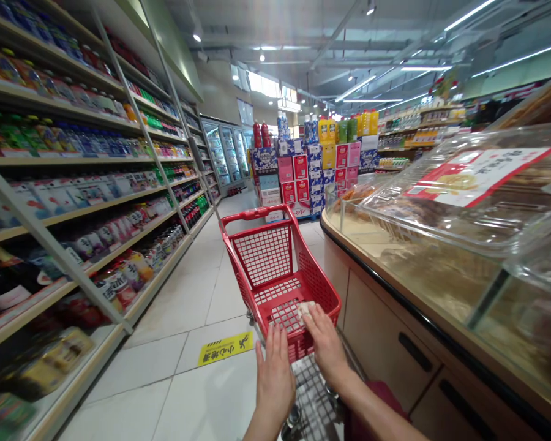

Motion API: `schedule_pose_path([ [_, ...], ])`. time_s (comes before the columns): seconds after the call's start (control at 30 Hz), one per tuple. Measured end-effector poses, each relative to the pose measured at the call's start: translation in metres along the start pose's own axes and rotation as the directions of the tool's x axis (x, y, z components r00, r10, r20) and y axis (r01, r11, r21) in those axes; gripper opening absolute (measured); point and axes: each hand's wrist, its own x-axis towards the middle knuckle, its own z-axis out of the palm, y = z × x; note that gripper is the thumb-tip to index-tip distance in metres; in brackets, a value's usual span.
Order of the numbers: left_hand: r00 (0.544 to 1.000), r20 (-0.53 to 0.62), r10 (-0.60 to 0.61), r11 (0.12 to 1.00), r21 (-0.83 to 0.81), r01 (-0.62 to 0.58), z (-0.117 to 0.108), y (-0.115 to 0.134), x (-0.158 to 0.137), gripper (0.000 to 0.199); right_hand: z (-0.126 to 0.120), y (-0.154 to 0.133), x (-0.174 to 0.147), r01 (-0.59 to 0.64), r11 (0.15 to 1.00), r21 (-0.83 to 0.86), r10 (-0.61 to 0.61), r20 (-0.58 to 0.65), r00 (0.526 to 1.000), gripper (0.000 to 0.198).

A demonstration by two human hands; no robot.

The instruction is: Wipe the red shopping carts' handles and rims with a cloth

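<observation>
Nearby, shelves (68,161) and counter (376,318) flank the red cart (313,269) — right hand (325,343) holding a pale wad (303,310), left hand (276,370) flat.

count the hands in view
2: the left hand at the near end of the cart, and the right hand beside it, over the same end, with a pale cloth.

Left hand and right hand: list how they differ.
The right hand holds a pale wad; the left hand shows nothing in it. The right hand reaches over the cart's near end; the left hand sits lower in view. Both are bare, backs toward the camera.
</observation>
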Motion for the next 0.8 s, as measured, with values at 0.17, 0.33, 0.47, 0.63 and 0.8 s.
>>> schedule_pose_path([
  [0.17, 1.000, 0.018, 0.007, 1.000, -0.017, -0.007, -0.003, -0.001, -0.001, 0.063, -0.002, -0.004, 0.004, 0.033, 0.999, -0.028, -0.031, 0.091, 0.995, 0.048],
  [0.33, 1.000, 0.018, -0.004, 0.999, -0.047, 0.005, -0.003, 0.001, 0.000, 0.062, -0.005, 0.001, 0.003, -0.078, 0.994, -0.073, 0.080, 0.030, 0.996, 0.050],
  [0.47, 1.000, 0.013, -0.016, 0.998, -0.052, 0.017, -0.001, 0.000, 0.000, 0.062, -0.001, -0.013, -0.005, 0.113, 0.993, 0.014, -0.114, 0.043, 0.993, 0.046],
  [0.63, 1.000, 0.000, 0.021, 0.998, -0.059, -0.021, -0.001, 0.000, -0.001, 0.063, -0.007, 0.005, 0.000, -0.053, 0.998, -0.029, 0.054, 0.025, 0.998, 0.052],
  [0.8, 1.000, -0.016, -0.014, 0.998, -0.055, 0.013, 0.001, 0.001, 0.000, 0.063, -0.004, -0.003, 0.000, 0.036, 0.999, 0.012, -0.037, 0.042, 0.998, 0.050],
])
